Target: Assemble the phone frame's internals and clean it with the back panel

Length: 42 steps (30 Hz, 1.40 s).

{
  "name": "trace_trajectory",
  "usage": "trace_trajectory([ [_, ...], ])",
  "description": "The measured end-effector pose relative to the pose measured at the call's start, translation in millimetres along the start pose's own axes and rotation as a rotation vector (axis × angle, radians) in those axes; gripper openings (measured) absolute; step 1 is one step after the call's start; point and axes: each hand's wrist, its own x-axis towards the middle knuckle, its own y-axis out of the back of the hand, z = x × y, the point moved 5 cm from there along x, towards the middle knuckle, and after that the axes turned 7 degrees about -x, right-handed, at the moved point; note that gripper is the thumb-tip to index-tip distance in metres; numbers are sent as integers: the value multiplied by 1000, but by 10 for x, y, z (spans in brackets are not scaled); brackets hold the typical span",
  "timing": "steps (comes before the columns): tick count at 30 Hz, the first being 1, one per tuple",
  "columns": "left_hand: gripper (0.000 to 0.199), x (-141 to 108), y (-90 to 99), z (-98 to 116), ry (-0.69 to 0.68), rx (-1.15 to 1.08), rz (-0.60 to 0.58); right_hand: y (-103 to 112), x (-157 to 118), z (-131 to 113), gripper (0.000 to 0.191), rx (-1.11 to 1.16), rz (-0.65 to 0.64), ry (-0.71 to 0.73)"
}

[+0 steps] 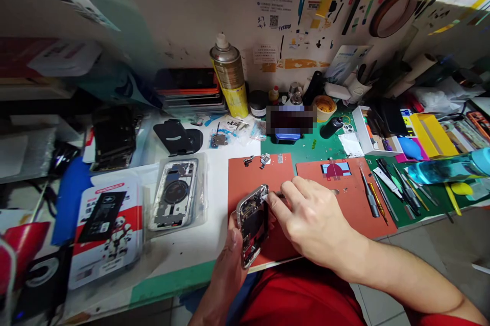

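An opened phone (253, 226) with its inner parts showing is held tilted above the front edge of an orange mat (237, 173). My left hand (230, 254) is wrapped round its lower left side, thumb along the frame. At the phone's upper right corner, my right hand (306, 208) has its fingers pinched together. A thin metal tool (334, 192) sticks out to the right from behind that hand; its tip is hidden by the fingers. Small metal parts (265, 159) lie on the mat's top edge, beyond the phone.
Left of the mat lie a bagged phone housing (174, 193) and a battery on a package (107, 229). Screwdrivers (369, 193) and tweezers lie at right, near a teal bottle (451, 167). A spray can (230, 76) stands at the back beside stacked phones (191, 89).
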Motion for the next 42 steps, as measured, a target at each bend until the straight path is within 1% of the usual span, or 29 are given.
trace_trajectory([
  [3, 52, 1, -74, -24, 13, 29, 4, -18, -29, -59, 19, -49, 84, -22],
  [5, 43, -16, -94, -16, 11, 41, 10, -36, -49, -92, 21, -71, 143, -39],
  [7, 39, -47, -96, 8, 8, 53, 16, -61, -65, -120, 22, -80, 185, -52],
  [12, 39, -135, -80, 72, -15, 69, 18, -115, -88, -163, 22, -67, 242, -59],
  [15, 51, -148, -57, 81, -32, 79, 20, -122, -80, -167, 22, -80, 237, -55],
  [18, 65, -111, -26, 73, -45, 85, 19, -107, -61, -141, 22, -86, 211, -70],
  [21, 75, -37, 17, 67, -51, 79, -7, -106, -34, -83, 22, -35, 151, -95],
  [24, 77, 29, 111, 54, -11, 53, -22, -136, -4, 12, 24, 42, 79, -115],
  [28, 70, 27, 249, 48, 62, 21, 2, -207, 33, 191, 30, 230, -59, -95],
  [30, 68, -13, 223, 65, 83, 23, -32, -214, 38, 294, 28, 383, -121, -90],
  [33, 72, -104, 21, 111, 129, 20, -166, -158, 4, 456, 24, 715, -120, -153],
  [34, 74, -140, -67, 132, 147, 13, -209, -146, -24, 500, 22, 835, -120, -192],
  [36, 73, -206, -229, 185, 169, -9, -257, -157, -105, 560, 18, 1036, -147, -289],
  [39, 72, -274, -372, 265, 164, -36, -250, -233, -254, 565, 16, 1215, -221, -427],
  [42, 76, -298, -367, 293, 164, -41, -198, -305, -365, 492, 24, 1318, -289, -490],
])
